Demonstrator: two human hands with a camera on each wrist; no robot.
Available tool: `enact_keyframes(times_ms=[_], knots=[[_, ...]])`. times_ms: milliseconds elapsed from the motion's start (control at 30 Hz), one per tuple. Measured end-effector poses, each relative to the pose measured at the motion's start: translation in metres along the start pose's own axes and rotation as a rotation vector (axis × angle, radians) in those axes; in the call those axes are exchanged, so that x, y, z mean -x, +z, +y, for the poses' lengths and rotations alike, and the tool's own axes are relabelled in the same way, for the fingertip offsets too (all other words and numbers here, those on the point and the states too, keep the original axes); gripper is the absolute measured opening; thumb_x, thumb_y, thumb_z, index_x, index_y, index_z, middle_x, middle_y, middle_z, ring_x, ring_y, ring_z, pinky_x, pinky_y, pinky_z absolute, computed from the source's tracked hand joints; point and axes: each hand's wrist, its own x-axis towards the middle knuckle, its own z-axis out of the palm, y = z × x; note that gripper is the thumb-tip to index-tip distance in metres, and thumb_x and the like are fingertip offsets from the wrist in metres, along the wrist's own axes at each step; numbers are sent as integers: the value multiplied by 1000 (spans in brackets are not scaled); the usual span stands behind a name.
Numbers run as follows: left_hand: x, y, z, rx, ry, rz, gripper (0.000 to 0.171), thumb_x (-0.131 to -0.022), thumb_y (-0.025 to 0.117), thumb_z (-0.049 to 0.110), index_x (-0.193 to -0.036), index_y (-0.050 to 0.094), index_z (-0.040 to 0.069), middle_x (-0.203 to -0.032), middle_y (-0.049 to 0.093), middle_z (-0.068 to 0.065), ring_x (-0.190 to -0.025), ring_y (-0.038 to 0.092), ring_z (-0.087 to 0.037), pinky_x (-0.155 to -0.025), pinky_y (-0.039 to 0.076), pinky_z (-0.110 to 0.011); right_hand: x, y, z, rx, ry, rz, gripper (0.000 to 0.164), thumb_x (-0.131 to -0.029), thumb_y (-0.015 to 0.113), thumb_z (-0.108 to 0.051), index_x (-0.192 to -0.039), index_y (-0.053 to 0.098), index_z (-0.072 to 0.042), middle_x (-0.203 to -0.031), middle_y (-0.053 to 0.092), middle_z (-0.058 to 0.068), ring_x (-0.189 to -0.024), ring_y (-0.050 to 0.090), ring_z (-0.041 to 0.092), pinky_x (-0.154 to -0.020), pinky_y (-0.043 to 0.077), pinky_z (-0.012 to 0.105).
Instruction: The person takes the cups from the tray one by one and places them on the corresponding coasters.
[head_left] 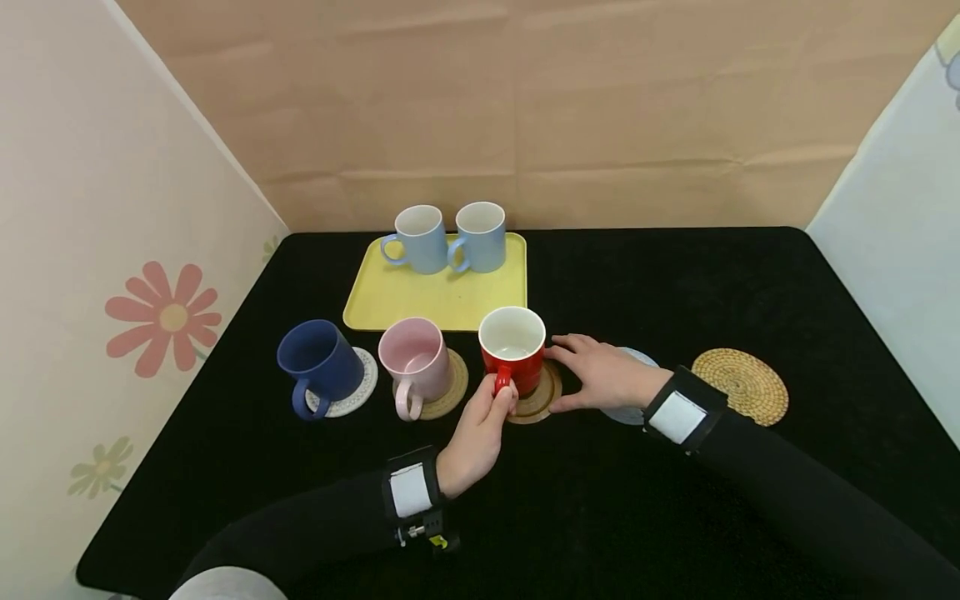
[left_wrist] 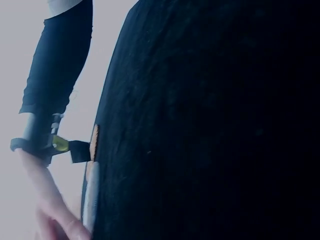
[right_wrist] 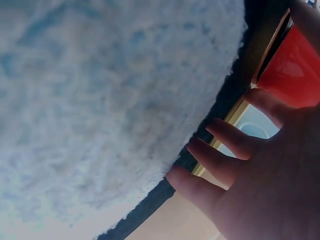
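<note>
My left hand (head_left: 477, 433) grips the handle of a red mug (head_left: 517, 367) with a white inside, its thumb and fingers at the handle. The mug stands upright over a round wooden coaster (head_left: 546, 402), partly hiding it. My right hand (head_left: 606, 375) spreads its fingers to the mug's right, one fingertip right at its side. Under that hand lies a pale blue coaster (head_left: 637, 357), partly covered; in the right wrist view the pale coaster (right_wrist: 110, 110) fills much of the picture. The left wrist view shows my right hand (left_wrist: 55, 215) at its lower left edge.
A dark blue mug (head_left: 322, 360) and a pink mug (head_left: 415, 360) stand to the left on a white coaster (head_left: 360, 392) and a tan coaster (head_left: 452, 392). Two light blue mugs (head_left: 422, 242) stand on a yellow tray (head_left: 390, 304) behind. A woven coaster (head_left: 741, 383) lies right.
</note>
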Motion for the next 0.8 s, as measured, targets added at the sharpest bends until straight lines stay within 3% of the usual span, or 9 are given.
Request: enact_keyframes(times_ms=[167, 500, 800], knots=[[2, 1, -3, 19, -19, -49, 17, -105, 37, 5, -105, 46, -9, -92, 48, -20, -91, 46, -25, -87, 40, -35, -1, -1, -1, 3, -6, 1, 83, -81, 72, -56, -142, 47, -6, -145, 38, 25, -130, 39, 44, -97, 39, 60], [1, -7, -4, 75, -91, -170, 24, -105, 39, 8, -112, 49, -13, -100, 60, -18, -102, 56, -22, -99, 41, -36, -1, -4, -2, 16, -10, 1, 86, -80, 73, -54, -145, 44, -6, -144, 39, 25, -129, 39, 43, -95, 42, 59], [3, -9, -4, 108, -109, -217, 27, -105, 41, 10, -116, 50, -12, -104, 65, -21, -109, 59, -23, -105, 37, -41, -1, -3, -1, 16, 1, -5, 87, -79, 74, -55, -144, 45, -6, -144, 40, 24, -129, 40, 43, -94, 43, 59]])
